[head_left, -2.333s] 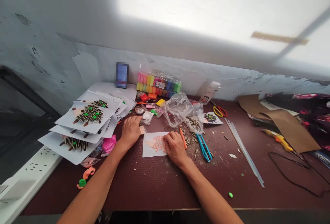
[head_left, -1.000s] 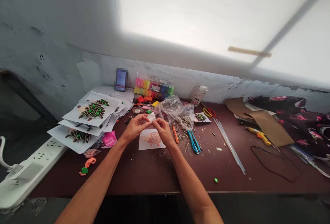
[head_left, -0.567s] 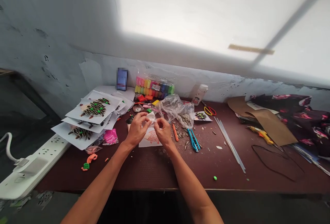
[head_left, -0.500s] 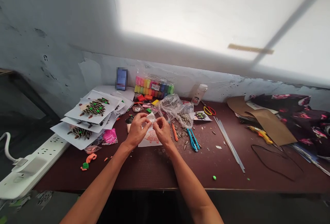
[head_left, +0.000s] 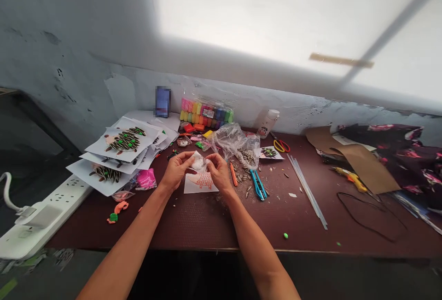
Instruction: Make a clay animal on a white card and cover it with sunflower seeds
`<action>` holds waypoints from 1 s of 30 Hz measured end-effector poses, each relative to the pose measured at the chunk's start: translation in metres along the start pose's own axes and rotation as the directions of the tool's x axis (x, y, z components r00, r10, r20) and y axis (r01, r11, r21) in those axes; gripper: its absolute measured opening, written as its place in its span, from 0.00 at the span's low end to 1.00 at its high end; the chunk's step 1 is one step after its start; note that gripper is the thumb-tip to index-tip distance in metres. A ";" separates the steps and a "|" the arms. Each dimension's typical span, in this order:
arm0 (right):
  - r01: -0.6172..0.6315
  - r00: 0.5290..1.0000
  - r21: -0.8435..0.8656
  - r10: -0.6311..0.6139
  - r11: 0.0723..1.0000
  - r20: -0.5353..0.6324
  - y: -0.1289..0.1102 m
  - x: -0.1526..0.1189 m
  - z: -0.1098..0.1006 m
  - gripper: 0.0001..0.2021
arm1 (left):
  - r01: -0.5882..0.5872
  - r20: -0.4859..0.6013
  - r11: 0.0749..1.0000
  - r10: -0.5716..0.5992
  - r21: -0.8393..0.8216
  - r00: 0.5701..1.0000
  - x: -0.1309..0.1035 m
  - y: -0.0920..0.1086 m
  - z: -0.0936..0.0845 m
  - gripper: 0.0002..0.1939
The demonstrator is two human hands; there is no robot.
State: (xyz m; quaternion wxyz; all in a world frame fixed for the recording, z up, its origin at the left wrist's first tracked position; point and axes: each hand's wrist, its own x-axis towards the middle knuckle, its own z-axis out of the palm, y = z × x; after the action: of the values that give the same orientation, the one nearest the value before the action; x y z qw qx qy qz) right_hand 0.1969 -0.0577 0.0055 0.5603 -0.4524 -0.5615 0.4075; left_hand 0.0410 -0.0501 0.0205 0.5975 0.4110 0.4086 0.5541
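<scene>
Head view, both hands (head_left: 175, 171) (head_left: 220, 173) pinching a crinkled plastic bag (head_left: 198, 163), whitish, translucent, above an orange-lined drawing (head_left: 204, 183)

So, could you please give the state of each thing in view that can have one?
Left hand: pinching white packet
Right hand: pinching same packet
White packet: crumpled, held up
Drawing: lying flat
Seed bag: crumpled, seeds inside and beside
Phone: upright, screen lit
Bottle: standing, lid on
Power strip: plug inserted
Scissors: lying, blades unclear
Blue cutter: lying flat

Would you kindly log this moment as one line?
left hand: gripping white packet | right hand: gripping white packet | on table: drawing, seeds, blue cutter
</scene>
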 end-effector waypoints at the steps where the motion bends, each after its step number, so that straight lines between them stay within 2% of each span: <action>1: 0.003 1.000 -0.006 -0.003 1.000 -0.011 0.000 0.000 0.000 0.06 | 0.020 -0.016 0.999 -0.021 -0.048 1.000 0.000 0.001 -0.001 0.31; 4: -0.016 0.999 0.010 0.017 1.000 -0.036 0.000 0.000 0.000 0.06 | 0.062 -0.021 0.987 -0.066 -0.148 0.998 0.001 0.002 -0.001 0.30; 7: -0.060 0.998 0.069 0.062 0.996 -0.019 0.001 0.001 -0.001 0.07 | 0.071 -0.017 0.984 -0.075 -0.162 0.997 0.004 0.001 0.001 0.29; 11: -0.121 0.991 0.134 0.111 0.984 0.074 0.002 0.003 -0.003 0.12 | 0.044 -0.084 0.994 -0.053 -0.103 0.995 0.004 -0.001 0.001 0.30; 16: -0.105 0.988 0.108 0.091 0.989 0.124 0.002 0.003 -0.003 0.13 | 0.077 -0.020 0.997 -0.077 0.009 0.997 -0.002 0.002 -0.003 0.29; 21: -0.100 0.981 0.059 0.088 0.993 0.175 0.002 -0.001 0.001 0.13 | 0.069 -0.053 0.995 -0.065 0.067 0.996 -0.002 0.001 -0.005 0.29; 23: -0.088 0.980 0.043 0.078 0.995 0.185 0.002 -0.001 0.002 0.13 | 0.054 -0.033 0.995 -0.052 0.084 0.998 -0.001 -0.001 -0.005 0.28; 30: -0.026 0.999 -0.008 0.027 1.000 0.037 0.003 0.001 -0.002 0.12 | 0.085 0.111 0.996 -0.085 0.002 0.990 0.005 -0.004 -0.006 0.25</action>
State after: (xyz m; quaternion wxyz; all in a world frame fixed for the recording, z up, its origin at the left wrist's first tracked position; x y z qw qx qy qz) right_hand 0.1994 -0.0562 0.0025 0.5425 -0.4542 -0.5674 0.4212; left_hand 0.0372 -0.0446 0.0149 0.6429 0.4226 0.3913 0.5049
